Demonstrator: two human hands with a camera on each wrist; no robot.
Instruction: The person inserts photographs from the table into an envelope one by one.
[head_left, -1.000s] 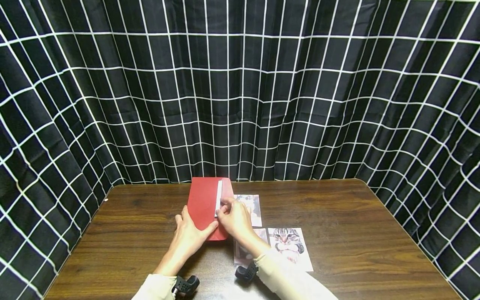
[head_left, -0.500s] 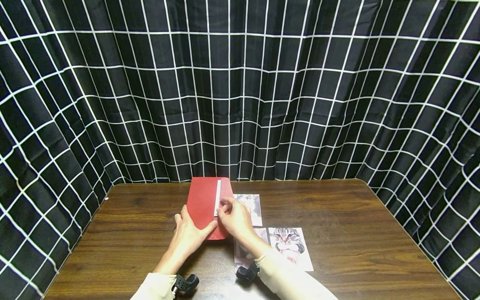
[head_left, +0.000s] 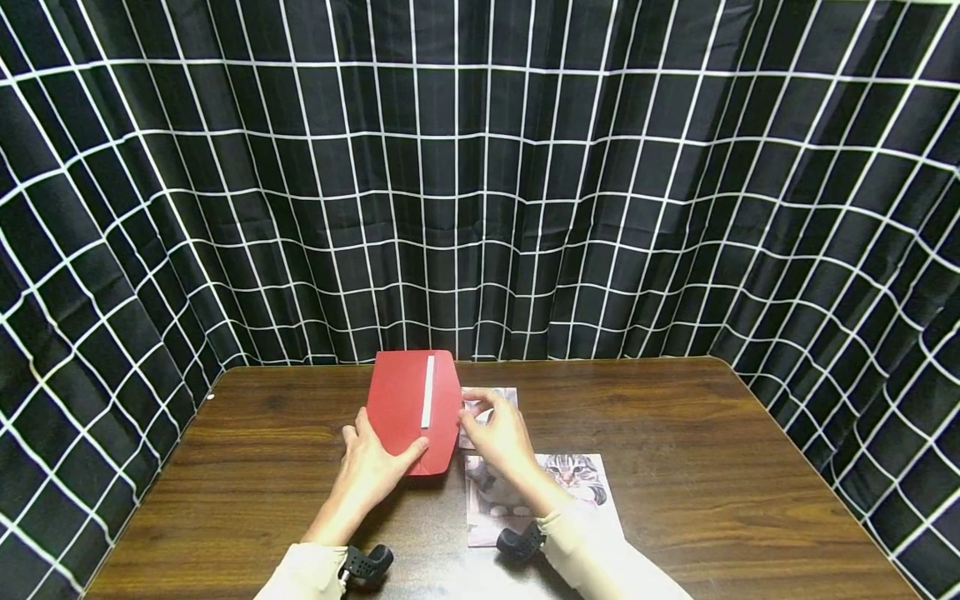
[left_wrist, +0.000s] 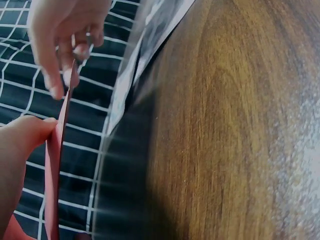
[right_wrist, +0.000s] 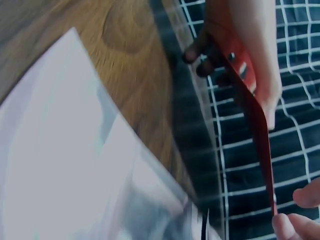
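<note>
A red envelope (head_left: pixel 397 400) with a white strip (head_left: pixel 428 392) along its flap side is held tilted above the table. My left hand (head_left: pixel 369 471) grips its near left part, thumb on the front face and fingers behind the edge. At the flap's outer edge, the fingertips of my right hand (head_left: pixel 498 435) meet the paper. The right wrist view shows the envelope (right_wrist: pixel 260 130) edge-on, its tip between my right fingertips (right_wrist: pixel 282 225). Just right of it lie cat pictures: one (head_left: pixel 510 400) partly behind my right hand, a grey cat (head_left: pixel 491 496), and a tabby (head_left: pixel 577 472) partly under my forearm.
The brown wooden table (head_left: pixel 675 450) reaches back to a black curtain (head_left: pixel 480 208) with a white grid, which also hangs along both sides. A small white speck (head_left: pixel 211 397) lies by the table's left edge. Black wrist straps (head_left: pixel 367 562) sit on both wrists.
My right hand has moved right, from beside the white strip to the flap's outer edge. The flap now spreads out to the right, and the envelope has shifted slightly left.
</note>
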